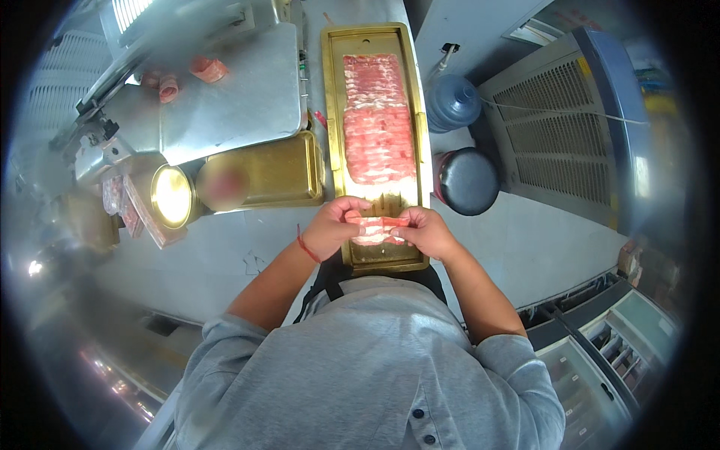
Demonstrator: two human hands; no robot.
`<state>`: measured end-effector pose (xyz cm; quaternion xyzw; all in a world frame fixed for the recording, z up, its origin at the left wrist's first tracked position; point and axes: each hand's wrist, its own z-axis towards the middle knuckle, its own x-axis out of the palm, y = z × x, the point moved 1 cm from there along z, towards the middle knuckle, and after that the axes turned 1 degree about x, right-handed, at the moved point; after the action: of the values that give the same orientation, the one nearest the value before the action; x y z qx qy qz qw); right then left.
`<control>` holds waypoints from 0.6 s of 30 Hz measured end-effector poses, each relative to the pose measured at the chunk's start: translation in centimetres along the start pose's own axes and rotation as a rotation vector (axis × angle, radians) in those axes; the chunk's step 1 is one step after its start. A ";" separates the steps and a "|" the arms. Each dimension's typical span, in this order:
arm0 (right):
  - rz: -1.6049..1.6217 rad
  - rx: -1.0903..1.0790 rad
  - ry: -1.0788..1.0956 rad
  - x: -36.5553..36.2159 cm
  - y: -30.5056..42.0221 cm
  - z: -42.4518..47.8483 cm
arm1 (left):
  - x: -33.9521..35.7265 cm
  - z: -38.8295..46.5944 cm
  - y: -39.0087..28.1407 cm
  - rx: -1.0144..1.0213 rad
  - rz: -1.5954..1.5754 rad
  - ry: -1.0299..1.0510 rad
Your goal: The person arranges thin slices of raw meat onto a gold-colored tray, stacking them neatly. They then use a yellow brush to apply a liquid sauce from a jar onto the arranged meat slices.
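My left hand (336, 226) and my right hand (427, 233) grip opposite ends of a thin slice of marbled raw meat (380, 231). They hold it stretched over the near end of a long gold-coloured metal tray (360, 264). Farther along that tray lie overlapping meat slices (378, 140), laid in a neat row that runs away from me. Bare metal shows between this row and the slice in my hands. A red string bracelet circles my left wrist.
Left of the tray stands a meat slicer with a metal plate (236, 107) bearing curled meat slices (208, 68). Below it sits another gold tray (275, 171). To the right are a blue water jug (454, 101), a black-topped round stool (469, 181) and a vented appliance (545, 129).
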<state>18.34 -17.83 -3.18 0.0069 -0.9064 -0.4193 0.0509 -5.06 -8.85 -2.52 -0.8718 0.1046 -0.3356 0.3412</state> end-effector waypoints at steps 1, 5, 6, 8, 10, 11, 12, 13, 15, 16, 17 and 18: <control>-0.027 -0.013 0.007 -0.5 -1.1 0.2 | -0.2 0.4 0.2 0.014 0.047 0.007; 0.109 -0.117 -0.185 -2.3 -3.5 2.4 | -2.0 2.7 1.3 0.091 0.218 -0.010; -0.053 -0.180 -0.260 -3.1 -4.9 3.4 | -2.7 3.5 2.1 0.122 0.256 -0.041; -0.309 -0.272 -0.369 -4.4 -6.0 5.0 | -2.9 4.9 1.8 0.218 0.645 -0.192; -0.462 -0.271 -0.464 -4.7 -5.4 6.1 | -3.1 5.9 1.2 0.376 1.055 -0.294; -0.537 -0.290 -0.489 -4.5 -5.2 6.3 | -3.1 6.2 1.1 0.457 1.260 -0.345; -0.612 -0.311 -0.510 -4.0 -3.7 6.1 | -1.9 6.0 0.2 0.392 1.186 -0.428; -0.690 -0.332 -0.529 -3.5 -1.9 5.8 | -1.8 6.3 0.4 0.384 1.297 -0.406; -0.825 -0.274 -0.580 -3.2 -1.0 6.3 | -2.0 7.4 1.1 0.363 1.518 -0.350; -0.873 -0.315 -0.601 -3.2 -2.0 7.0 | -2.0 7.7 1.2 0.362 1.540 -0.350; -0.920 -0.356 -0.623 -3.3 -3.0 7.4 | -2.0 8.0 1.3 0.360 1.562 -0.351; -0.950 -0.348 -0.612 -3.3 -3.0 7.5 | -1.9 8.1 1.2 0.358 1.584 -0.355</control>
<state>20.80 -13.89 -10.60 0.2822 -0.6954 -0.5216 -0.4059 -1.11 -4.69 -8.67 -0.5127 0.5770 0.1347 0.6214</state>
